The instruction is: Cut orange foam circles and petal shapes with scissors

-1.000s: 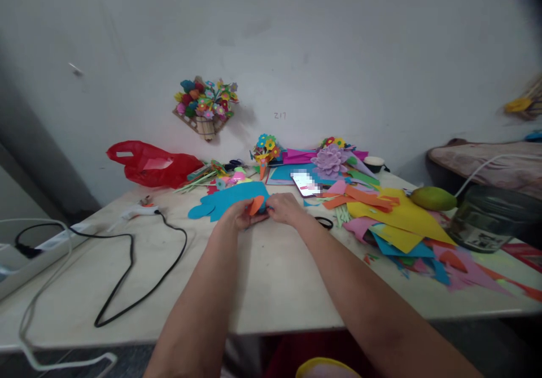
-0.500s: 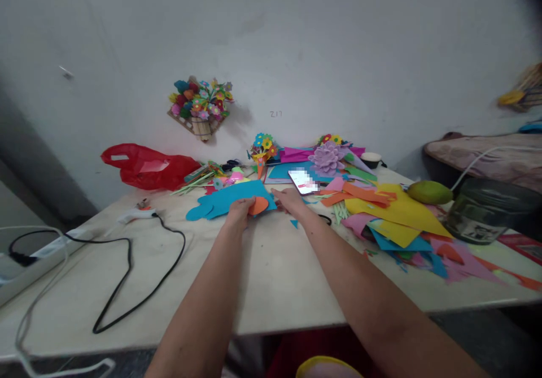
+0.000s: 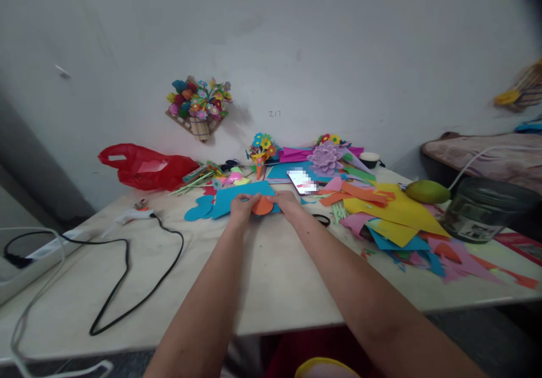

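Note:
My left hand (image 3: 240, 209) and my right hand (image 3: 288, 204) meet at the far middle of the table (image 3: 262, 276), both pinched on a small orange foam piece (image 3: 262, 205). The piece lies over a blue foam sheet (image 3: 228, 198) that spreads to the left behind my hands. A phone (image 3: 302, 180) with a lit screen lies just beyond my right hand.
Heaped foam sheets (image 3: 393, 214) in yellow, orange, pink and blue cover the right side. A glue gun (image 3: 132, 214) with a black cord (image 3: 127, 287) lies left, near a power strip (image 3: 25, 265). A red plastic bag (image 3: 146, 166), foam flowers (image 3: 326, 157), a mango (image 3: 427, 191) and a dark jar (image 3: 486, 211) stand around.
My right hand went away to the right towards the phone, then came back to the orange piece. The view has shifted slightly.

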`<control>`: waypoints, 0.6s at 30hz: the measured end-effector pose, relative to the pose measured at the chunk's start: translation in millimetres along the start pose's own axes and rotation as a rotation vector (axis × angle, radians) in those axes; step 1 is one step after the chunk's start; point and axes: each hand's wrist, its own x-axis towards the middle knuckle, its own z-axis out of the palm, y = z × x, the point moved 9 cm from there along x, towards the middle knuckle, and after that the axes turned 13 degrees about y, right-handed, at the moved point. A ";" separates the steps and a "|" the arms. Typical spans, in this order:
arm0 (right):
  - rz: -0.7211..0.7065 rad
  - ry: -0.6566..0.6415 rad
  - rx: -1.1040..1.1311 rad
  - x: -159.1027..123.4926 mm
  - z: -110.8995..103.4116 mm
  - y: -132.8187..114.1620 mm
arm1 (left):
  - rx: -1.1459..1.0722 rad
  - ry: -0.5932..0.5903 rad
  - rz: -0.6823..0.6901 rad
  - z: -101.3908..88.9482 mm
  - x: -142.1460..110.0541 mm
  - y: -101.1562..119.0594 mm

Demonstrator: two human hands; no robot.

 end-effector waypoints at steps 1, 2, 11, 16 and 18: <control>0.009 0.013 -0.003 -0.6 -0.9 0.5 | -0.002 0.028 -0.024 -2.8 -1.4 0.5; 0.018 0.025 -0.007 -1.4 -2.1 0.7 | 0.000 0.039 -0.059 -4.3 -3.3 0.0; 0.018 0.014 0.031 -6.3 -5.4 -2.7 | 0.041 -0.174 -0.308 13.1 -28.8 -8.7; -0.009 -0.017 -0.033 -7.2 0.0 -2.0 | -0.156 -0.096 -0.222 12.8 -14.9 -4.3; -0.013 -0.043 -0.044 -8.2 3.5 -1.5 | -0.153 -0.022 -0.179 5.2 -5.0 -7.0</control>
